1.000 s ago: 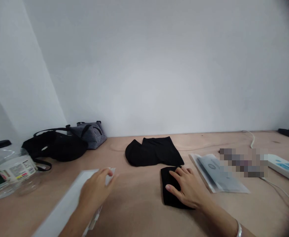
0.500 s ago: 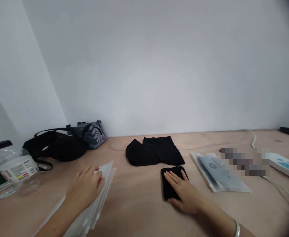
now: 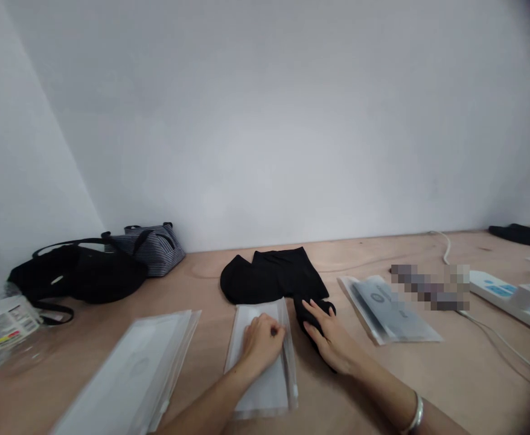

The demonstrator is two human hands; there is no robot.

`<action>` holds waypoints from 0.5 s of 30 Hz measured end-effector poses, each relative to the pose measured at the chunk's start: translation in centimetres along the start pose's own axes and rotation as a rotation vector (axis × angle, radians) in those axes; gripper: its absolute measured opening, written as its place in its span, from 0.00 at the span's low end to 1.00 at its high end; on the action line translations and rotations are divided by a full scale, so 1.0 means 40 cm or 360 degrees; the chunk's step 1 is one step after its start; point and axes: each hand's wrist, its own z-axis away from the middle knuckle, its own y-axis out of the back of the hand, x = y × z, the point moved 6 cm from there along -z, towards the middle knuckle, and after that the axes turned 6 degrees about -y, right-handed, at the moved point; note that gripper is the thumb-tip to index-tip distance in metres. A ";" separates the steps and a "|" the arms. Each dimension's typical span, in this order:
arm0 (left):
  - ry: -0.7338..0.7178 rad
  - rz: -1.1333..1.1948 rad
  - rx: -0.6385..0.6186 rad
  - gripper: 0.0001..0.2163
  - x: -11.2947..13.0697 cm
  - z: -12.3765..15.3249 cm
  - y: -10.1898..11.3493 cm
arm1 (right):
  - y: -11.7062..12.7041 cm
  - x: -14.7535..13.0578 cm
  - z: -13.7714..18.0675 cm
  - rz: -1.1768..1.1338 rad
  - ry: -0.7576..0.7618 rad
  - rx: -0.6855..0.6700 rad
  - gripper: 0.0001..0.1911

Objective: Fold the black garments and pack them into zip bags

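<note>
My left hand (image 3: 264,341) is closed, its fingers curled on a translucent zip bag (image 3: 265,386) with a white sheet inside. This bag lies in front of me, its slider strip on the right side. Just to its right, my right hand (image 3: 331,338) grips a folded black cloth (image 3: 308,311), which is bent and rumpled under the fingers. A larger piece of black fabric (image 3: 276,277) lies flat behind both hands. To the left rest more translucent zip bags (image 3: 129,368), stacked on one another.
At right lies a filled zip bag (image 3: 394,311) with dark contents, near a white power strip (image 3: 495,290) and its cable (image 3: 495,332). A black bag (image 3: 84,272), a striped pouch (image 3: 160,251) and a plastic bottle (image 3: 5,329) stand at left. A wall (image 3: 265,121) rises behind the table.
My left hand has moved right from the bag stack, bringing one zip bag to the middle. Under my right hand the black cloth has gone from flat to bent. The view has shifted slightly right.
</note>
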 end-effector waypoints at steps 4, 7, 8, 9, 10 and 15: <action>-0.0029 0.0018 -0.0048 0.10 -0.004 0.000 -0.010 | -0.005 -0.057 0.031 0.0068 0.0279 -0.0153 0.28; -0.0047 0.0031 -0.0082 0.10 -0.010 0.005 -0.015 | -0.007 -0.090 0.052 0.0199 0.0447 -0.0325 0.30; -0.0055 0.0038 -0.0091 0.10 -0.011 0.006 -0.016 | -0.004 -0.094 0.053 0.0238 0.0461 -0.0347 0.29; -0.0062 0.0045 -0.0098 0.10 -0.012 0.006 -0.017 | -0.001 -0.094 0.050 0.0270 0.0462 -0.0355 0.27; -0.0065 0.0052 -0.0103 0.10 -0.012 0.006 -0.018 | 0.001 -0.093 0.044 0.0294 0.0460 -0.0356 0.26; -0.0030 0.0086 -0.0089 0.10 -0.010 0.007 -0.014 | -0.021 -0.081 0.010 0.0334 0.0439 -0.0401 0.28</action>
